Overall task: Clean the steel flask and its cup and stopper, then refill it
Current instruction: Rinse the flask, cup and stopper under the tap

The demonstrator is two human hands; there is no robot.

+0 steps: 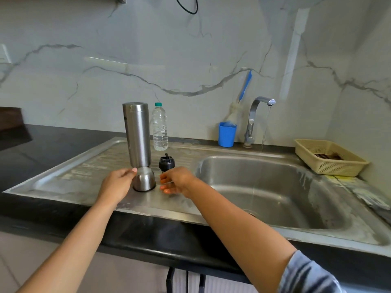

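Steel flask (137, 134) stands upright on the sink drainboard (84, 172), centre-left of frame, clear plastic water bottle (160, 127) just behind it to the right. Steel cup (144, 179) sits inverted, mouth down, directly below the flask in the picture. Left hand (117, 183) cups the cup's left side, thumb on its top; fingers curled, contact seen. Black stopper (166, 162) stands just right of the cup. Right hand (176, 182) hovers beside it, fingers loosely spread, holding nothing. Tap (257, 115) at centre right runs a thin stream into the basin (275, 187). Blue tumbler (227, 134) holds a bottle brush (243, 89). Beige basket (330, 157) on the black tabletop (53, 140), far right.
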